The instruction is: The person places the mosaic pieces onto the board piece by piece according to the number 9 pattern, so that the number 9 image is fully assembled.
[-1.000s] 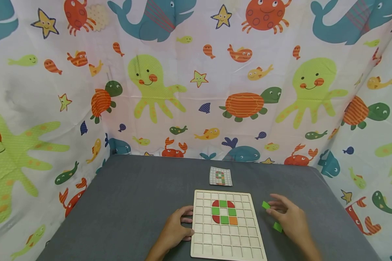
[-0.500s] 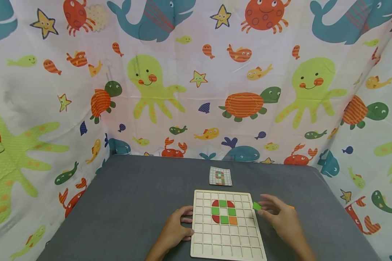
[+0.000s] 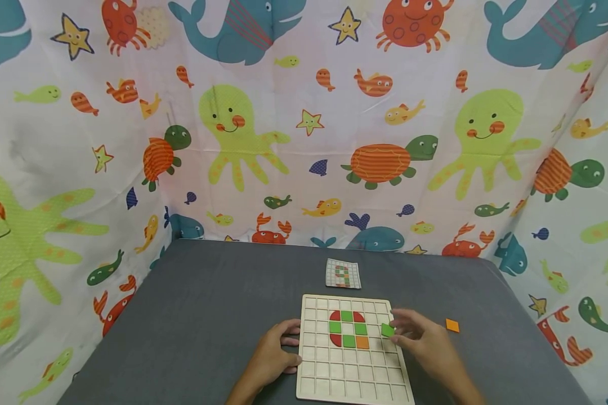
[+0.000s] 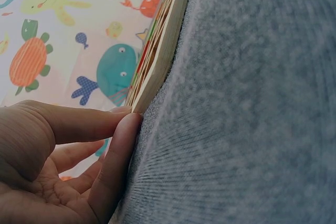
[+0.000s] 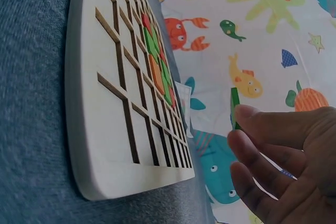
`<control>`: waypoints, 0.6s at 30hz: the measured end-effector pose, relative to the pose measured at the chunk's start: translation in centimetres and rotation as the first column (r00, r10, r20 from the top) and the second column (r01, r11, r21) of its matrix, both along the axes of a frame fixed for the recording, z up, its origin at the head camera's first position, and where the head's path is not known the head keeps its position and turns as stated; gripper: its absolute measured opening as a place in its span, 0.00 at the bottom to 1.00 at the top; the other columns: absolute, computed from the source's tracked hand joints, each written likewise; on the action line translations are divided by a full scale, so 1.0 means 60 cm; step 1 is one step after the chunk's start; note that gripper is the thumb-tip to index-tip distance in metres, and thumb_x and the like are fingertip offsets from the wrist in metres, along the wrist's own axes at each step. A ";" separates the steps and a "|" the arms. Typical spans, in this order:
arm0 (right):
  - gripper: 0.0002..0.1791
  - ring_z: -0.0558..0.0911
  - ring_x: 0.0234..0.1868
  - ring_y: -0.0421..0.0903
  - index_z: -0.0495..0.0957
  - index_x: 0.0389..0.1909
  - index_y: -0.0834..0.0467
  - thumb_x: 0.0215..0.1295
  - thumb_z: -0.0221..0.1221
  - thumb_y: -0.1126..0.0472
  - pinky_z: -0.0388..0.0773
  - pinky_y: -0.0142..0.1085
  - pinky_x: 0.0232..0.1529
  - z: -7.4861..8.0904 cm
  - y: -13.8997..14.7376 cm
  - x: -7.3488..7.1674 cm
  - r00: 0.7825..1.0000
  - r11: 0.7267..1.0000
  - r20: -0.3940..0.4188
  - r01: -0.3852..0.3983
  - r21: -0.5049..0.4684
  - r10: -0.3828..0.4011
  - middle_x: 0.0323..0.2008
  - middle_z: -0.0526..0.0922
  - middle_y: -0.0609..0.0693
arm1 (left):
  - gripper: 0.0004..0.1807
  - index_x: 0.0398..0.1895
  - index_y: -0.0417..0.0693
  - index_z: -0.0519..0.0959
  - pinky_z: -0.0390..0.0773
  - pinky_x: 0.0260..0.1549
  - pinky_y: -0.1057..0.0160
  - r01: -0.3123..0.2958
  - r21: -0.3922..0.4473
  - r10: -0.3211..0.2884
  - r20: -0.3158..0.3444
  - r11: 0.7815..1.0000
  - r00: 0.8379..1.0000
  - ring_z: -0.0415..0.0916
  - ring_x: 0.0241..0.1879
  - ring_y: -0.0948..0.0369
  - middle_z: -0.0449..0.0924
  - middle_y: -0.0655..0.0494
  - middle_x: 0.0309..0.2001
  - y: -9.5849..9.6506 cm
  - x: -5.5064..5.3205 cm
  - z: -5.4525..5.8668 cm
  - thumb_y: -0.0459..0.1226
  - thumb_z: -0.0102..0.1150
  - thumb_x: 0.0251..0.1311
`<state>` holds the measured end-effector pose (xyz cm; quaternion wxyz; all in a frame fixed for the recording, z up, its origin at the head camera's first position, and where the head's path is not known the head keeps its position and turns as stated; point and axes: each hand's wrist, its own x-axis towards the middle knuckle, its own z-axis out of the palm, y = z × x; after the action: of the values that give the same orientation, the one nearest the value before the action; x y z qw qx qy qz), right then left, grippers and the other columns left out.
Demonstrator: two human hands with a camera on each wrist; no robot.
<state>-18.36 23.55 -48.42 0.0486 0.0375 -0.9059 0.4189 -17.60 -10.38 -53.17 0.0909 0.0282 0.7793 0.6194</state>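
Observation:
A pale wooden grid board (image 3: 354,374) lies on the grey cloth. Set into its cells, red rounded tiles (image 3: 335,340), green square tiles (image 3: 348,341) and one orange tile (image 3: 362,342) form a ring around a bare cell. My left hand (image 3: 272,354) holds the board's left edge, its thumb and a finger (image 4: 123,135) meeting at the rim in the left wrist view. Over the board's right side, my right hand (image 3: 428,340) pinches a green square tile (image 3: 387,330) between thumb and fingertip. The right wrist view shows this tile (image 5: 234,106) edge-on, raised above the board.
Behind the board lies a small card (image 3: 342,274) printed with a coloured grid pattern. A loose orange tile (image 3: 452,325) rests on the grey table cloth (image 3: 223,292) to the right. A curtain (image 3: 304,135) with sea animals surrounds the table's back and sides.
My right hand has moved left with the green tile, from beside the board to over its right columns. The loose orange tile has come into sight. The left hand stays put.

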 end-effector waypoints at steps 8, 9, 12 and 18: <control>0.29 0.86 0.36 0.37 0.83 0.60 0.59 0.55 0.77 0.70 0.85 0.31 0.37 -0.006 -0.003 -0.002 0.993 0.994 0.054 -0.105 -0.042 0.107 0.41 0.90 0.47 | 0.42 0.70 0.42 0.76 0.88 0.25 0.55 0.004 0.005 -0.004 0.015 1.000 1.000 0.80 0.54 0.50 0.78 0.43 0.61 0.001 -0.002 0.001 0.17 0.72 0.46; 0.29 0.86 0.36 0.37 0.83 0.60 0.60 0.56 0.77 0.69 0.85 0.32 0.37 -0.007 -0.003 -0.002 0.991 0.992 0.056 -0.123 -0.043 0.125 0.41 0.90 0.47 | 0.42 0.70 0.42 0.76 0.88 0.25 0.55 0.004 0.007 -0.004 0.015 1.000 1.000 0.80 0.54 0.50 0.78 0.43 0.61 0.001 -0.002 0.001 0.16 0.72 0.46; 0.29 0.86 0.36 0.37 0.82 0.61 0.62 0.56 0.76 0.68 0.84 0.32 0.37 -0.010 -0.004 -0.003 0.980 0.982 0.068 -0.183 -0.046 0.186 0.42 0.90 0.48 | 0.42 0.70 0.42 0.76 0.88 0.25 0.54 0.005 0.009 -0.005 0.013 1.000 1.000 0.80 0.54 0.50 0.78 0.43 0.61 0.001 -0.001 0.002 0.16 0.72 0.47; 0.29 0.86 0.36 0.38 0.81 0.62 0.64 0.58 0.75 0.68 0.85 0.32 0.37 -0.015 -0.009 -0.004 0.955 0.958 0.095 -0.275 -0.080 0.282 0.42 0.89 0.51 | 0.42 0.70 0.40 0.76 0.88 0.25 0.54 0.008 0.008 -0.008 0.008 1.000 1.000 0.80 0.54 0.50 0.78 0.43 0.61 0.001 -0.001 0.002 0.16 0.72 0.46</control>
<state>-18.58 23.03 -49.34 -0.0578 0.1410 -0.8785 0.4527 -17.64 -10.33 -53.07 0.0964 0.0293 0.7763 0.6223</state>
